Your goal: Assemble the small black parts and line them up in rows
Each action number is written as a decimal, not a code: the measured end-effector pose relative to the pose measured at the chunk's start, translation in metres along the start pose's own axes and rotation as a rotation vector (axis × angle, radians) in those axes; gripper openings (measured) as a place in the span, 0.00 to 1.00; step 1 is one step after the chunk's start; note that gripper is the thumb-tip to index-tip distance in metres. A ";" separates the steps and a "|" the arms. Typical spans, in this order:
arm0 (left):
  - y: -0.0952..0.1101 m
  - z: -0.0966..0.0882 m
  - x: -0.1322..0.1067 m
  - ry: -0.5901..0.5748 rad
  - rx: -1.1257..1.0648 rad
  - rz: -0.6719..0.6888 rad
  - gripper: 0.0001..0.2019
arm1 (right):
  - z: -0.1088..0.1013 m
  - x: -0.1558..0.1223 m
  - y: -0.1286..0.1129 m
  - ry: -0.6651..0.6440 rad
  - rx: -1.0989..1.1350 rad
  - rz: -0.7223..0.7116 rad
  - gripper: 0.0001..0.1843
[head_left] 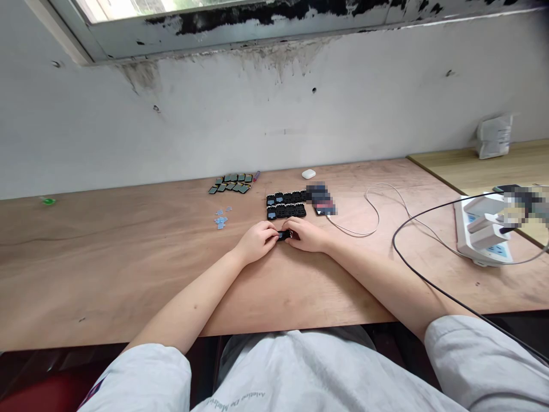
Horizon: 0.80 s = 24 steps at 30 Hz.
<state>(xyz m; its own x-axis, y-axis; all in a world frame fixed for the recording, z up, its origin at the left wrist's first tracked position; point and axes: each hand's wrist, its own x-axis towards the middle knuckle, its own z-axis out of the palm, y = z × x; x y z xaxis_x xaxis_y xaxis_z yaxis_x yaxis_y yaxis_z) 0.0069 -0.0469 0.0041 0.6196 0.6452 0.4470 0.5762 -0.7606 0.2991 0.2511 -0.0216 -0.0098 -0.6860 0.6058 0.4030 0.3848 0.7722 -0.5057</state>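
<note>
My left hand (259, 241) and my right hand (307, 233) meet over the wooden table, fingers closed on opposite ends of one small black plastic casing (283, 235). A bit of blue shows on it; fingers cover the rest. Just beyond lie two rows of similar black casings (286, 211), a few with a light blue piece (271, 215) inside. Loose light blue pieces (221, 222) are scattered left of the rows. Farther back on the left, several small grey-screened modules (231, 186) lie in two rows.
A phone (325, 205) with a white cable (372, 229) lies right of the casings. A white earphone case (309, 174) sits behind. On the right is a power strip (465, 229) with chargers, and a black cable (398, 252) loops past my right arm. A wall stands behind the table (107, 274).
</note>
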 end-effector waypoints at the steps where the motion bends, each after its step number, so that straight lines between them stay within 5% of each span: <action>1: 0.001 -0.001 0.000 -0.015 0.043 0.024 0.11 | 0.000 0.000 0.000 0.004 0.004 -0.002 0.17; 8: 0.007 -0.002 -0.002 -0.107 0.304 0.104 0.13 | 0.000 0.001 -0.001 0.004 -0.008 -0.021 0.18; 16: -0.018 0.005 -0.001 -0.062 -0.022 0.085 0.12 | -0.001 0.001 0.001 -0.011 -0.047 0.029 0.21; 24: -0.016 0.004 -0.001 -0.074 -0.051 0.042 0.12 | -0.003 0.001 -0.002 -0.017 -0.048 0.023 0.21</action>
<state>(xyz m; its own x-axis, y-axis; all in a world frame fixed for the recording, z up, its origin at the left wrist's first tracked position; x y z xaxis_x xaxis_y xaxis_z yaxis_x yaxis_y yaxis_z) -0.0008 -0.0347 -0.0046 0.6815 0.6145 0.3973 0.5219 -0.7888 0.3247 0.2513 -0.0220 -0.0059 -0.6866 0.6208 0.3785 0.4294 0.7663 -0.4778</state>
